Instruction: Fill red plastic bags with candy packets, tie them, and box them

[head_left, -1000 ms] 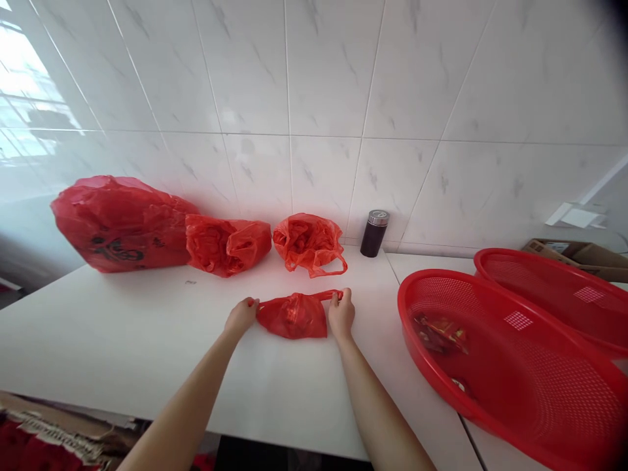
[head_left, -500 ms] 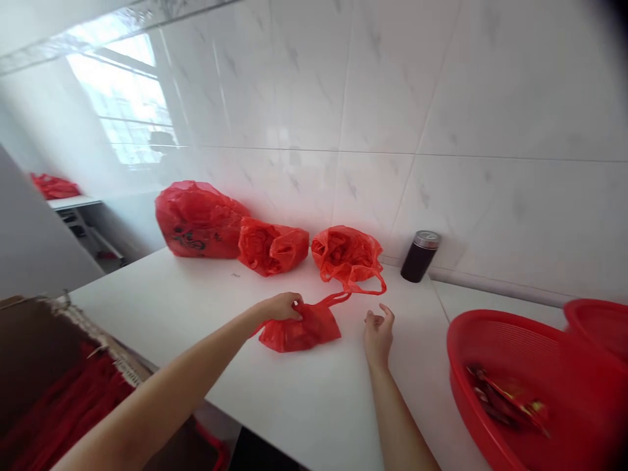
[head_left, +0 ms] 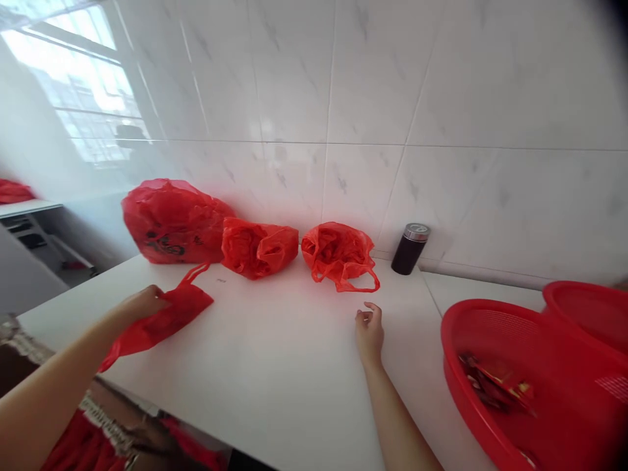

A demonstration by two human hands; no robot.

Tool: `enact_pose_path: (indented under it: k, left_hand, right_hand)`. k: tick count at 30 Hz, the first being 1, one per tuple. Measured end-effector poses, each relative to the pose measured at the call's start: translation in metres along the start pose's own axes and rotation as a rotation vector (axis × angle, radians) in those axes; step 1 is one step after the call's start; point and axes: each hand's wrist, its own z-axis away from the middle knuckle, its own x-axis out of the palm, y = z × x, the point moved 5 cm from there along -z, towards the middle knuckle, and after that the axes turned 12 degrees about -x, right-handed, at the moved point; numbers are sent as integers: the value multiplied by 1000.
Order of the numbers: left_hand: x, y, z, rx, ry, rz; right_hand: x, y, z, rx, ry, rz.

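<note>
My left hand (head_left: pixel 143 305) grips a small red plastic bag (head_left: pixel 179 315) near the left end of the white table (head_left: pixel 275 366). The bag's loop handles stick up at the back, and its other end hangs toward the table's front edge. My right hand (head_left: pixel 369 330) is over the table at centre right, fingers curled and apart, with nothing visible in it. Just behind that hand, an opened red plastic bag (head_left: pixel 338 252) stuffed with more red plastic rests with one handle loop lying forward.
Along the tiled wall are another bunched red bag (head_left: pixel 260 248), a large full red bag (head_left: pixel 176 226) and a dark flask (head_left: pixel 410 248). Red plastic baskets (head_left: pixel 456 366) stand at right, one holding wrapped packets (head_left: pixel 500 383). A cardboard box (head_left: pixel 105 418) with red contents sits below the left front edge.
My left hand has carried the small red bag leftward from mid-table toward the box side. My right hand has stayed nearly in place. The view has turned slightly right.
</note>
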Motion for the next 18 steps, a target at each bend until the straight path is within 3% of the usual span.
enact_pose_path:
  k: [2,5,11,15,18]
  left_hand:
    - [-8,21,6,64,72,7]
    - [-13,84,39,296,134,67]
    - [-3,273,145,869,80,322]
    - [34,382,158,903,68,359]
    - [72,427,141,806,30,325]
  right_hand:
    - [1,-1,-1,-7,8,1]
    - [3,-1,-2,-8,8,0]
    - [6,1,-4,-2,2,-14]
    - [5,0,-5,-30,19,-14]
    - [7,0,-6,-56,30,-9]
